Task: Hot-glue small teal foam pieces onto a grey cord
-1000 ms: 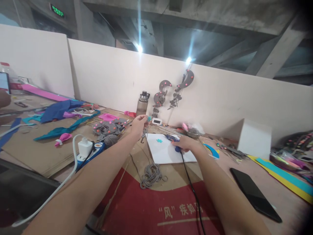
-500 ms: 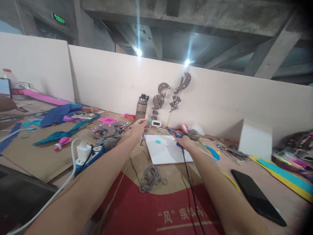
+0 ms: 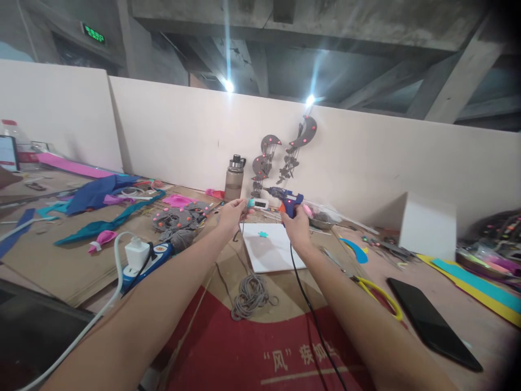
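- Cardboard sheets (image 3: 77,260) cover the long table, cluttered with felt scraps, a power strip (image 3: 147,257), a bottle (image 3: 235,176), a black phone (image 3: 431,323) and yellow-handled scissors (image 3: 376,296); pale partition boards stand behind, under bare concrete beams.
- White board (image 3: 271,255) lies just beyond the hands, a teal cutout on it.
- Right hand (image 3: 296,227) is wrapped round a blue glue gun (image 3: 287,199), raised above the board, nozzle pointing left.
- Left hand (image 3: 231,214) pinches a small teal piece (image 3: 250,203) on a grey cord, close to the nozzle.
- Risk, as I judge it: hot glue could burn the pinching fingertips, or the gun's black cable (image 3: 311,304) could snag the coiled cord (image 3: 250,293).
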Demonstrator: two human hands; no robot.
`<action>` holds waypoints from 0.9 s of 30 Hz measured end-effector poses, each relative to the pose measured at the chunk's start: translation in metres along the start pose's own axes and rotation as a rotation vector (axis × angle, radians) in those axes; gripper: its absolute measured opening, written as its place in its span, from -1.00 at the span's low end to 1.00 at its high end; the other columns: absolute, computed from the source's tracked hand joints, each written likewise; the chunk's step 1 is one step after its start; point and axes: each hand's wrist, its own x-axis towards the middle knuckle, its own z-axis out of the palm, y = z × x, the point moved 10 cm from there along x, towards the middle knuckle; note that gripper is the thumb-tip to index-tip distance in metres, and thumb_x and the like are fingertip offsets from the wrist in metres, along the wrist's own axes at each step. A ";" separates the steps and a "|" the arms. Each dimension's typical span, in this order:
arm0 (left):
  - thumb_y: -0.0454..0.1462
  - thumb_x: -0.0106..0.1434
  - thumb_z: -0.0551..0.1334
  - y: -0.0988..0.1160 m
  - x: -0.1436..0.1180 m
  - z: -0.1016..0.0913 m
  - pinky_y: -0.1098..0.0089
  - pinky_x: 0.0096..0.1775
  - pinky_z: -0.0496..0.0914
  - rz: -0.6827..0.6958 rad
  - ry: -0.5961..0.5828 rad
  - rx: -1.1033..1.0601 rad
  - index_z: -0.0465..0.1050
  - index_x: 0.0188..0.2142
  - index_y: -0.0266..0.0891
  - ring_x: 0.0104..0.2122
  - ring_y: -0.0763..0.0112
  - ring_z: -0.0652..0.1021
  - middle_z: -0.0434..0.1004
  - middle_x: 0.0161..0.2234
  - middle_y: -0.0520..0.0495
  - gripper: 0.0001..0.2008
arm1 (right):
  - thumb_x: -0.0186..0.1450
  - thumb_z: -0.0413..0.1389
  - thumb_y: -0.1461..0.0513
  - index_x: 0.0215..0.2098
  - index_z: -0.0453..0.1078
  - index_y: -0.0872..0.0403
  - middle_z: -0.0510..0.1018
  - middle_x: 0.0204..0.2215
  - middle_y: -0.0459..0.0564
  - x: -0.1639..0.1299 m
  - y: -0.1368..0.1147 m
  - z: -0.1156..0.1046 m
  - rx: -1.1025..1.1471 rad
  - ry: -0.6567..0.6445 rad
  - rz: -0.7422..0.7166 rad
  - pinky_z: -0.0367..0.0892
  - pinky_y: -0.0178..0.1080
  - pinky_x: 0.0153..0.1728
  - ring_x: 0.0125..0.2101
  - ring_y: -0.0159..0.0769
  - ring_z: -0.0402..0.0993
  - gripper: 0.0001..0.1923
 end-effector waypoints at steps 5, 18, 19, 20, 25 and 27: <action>-0.21 0.02 0.35 -0.002 0.005 -0.005 0.55 -0.63 0.14 0.012 0.008 -0.031 0.44 -0.39 -0.32 -0.62 0.59 0.42 0.49 -0.50 0.00 -0.78 | 0.20 -0.02 0.19 -0.04 0.15 0.09 0.53 -0.28 0.00 -0.020 -0.035 0.013 -0.009 -0.150 -0.027 0.30 -0.40 -0.57 -0.55 -0.44 0.40 -0.65; -0.26 0.00 0.40 -0.001 0.009 -0.005 0.53 -0.54 0.24 0.045 -0.012 -0.097 0.48 -0.37 -0.33 -0.58 0.59 0.42 0.48 -0.52 0.01 -0.78 | 0.28 0.01 0.15 0.03 0.24 0.16 0.54 -0.20 0.17 -0.030 -0.054 0.018 -0.273 -0.111 -0.266 0.31 -0.16 -0.18 -0.23 -0.10 0.46 -0.61; -0.27 0.01 0.39 -0.001 0.008 -0.005 0.53 -0.52 0.26 0.047 -0.018 -0.099 0.48 -0.38 -0.33 -0.58 0.60 0.42 0.48 -0.52 0.01 -0.79 | 0.28 0.01 0.15 0.03 0.23 0.17 0.54 -0.19 0.19 -0.031 -0.055 0.019 -0.292 -0.105 -0.272 0.30 -0.15 -0.17 -0.21 -0.08 0.46 -0.60; -0.27 0.01 0.39 -0.001 0.008 -0.004 0.53 -0.51 0.27 0.047 -0.021 -0.100 0.48 -0.39 -0.33 -0.58 0.60 0.42 0.48 -0.53 0.01 -0.80 | 0.28 0.01 0.15 0.03 0.23 0.17 0.53 -0.19 0.20 -0.031 -0.055 0.019 -0.305 -0.103 -0.274 0.30 -0.14 -0.17 -0.19 -0.06 0.46 -0.61; -0.27 0.00 0.38 -0.002 0.006 -0.004 0.52 -0.53 0.25 0.022 0.002 -0.044 0.47 -0.37 -0.33 -0.59 0.60 0.43 0.50 -0.50 -0.01 -0.79 | 0.29 -0.01 0.17 0.06 0.21 0.16 0.53 -0.17 0.22 -0.034 -0.057 0.022 -0.332 -0.123 -0.275 0.31 -0.14 -0.18 -0.20 -0.05 0.47 -0.60; -0.26 -0.01 0.39 -0.001 0.004 -0.004 0.52 -0.55 0.22 0.017 0.013 -0.020 0.47 -0.37 -0.33 -0.60 0.59 0.44 0.50 -0.49 -0.01 -0.77 | 0.30 -0.02 0.17 0.08 0.19 0.16 0.52 -0.17 0.22 -0.035 -0.057 0.023 -0.341 -0.133 -0.283 0.31 -0.14 -0.19 -0.21 -0.06 0.47 -0.58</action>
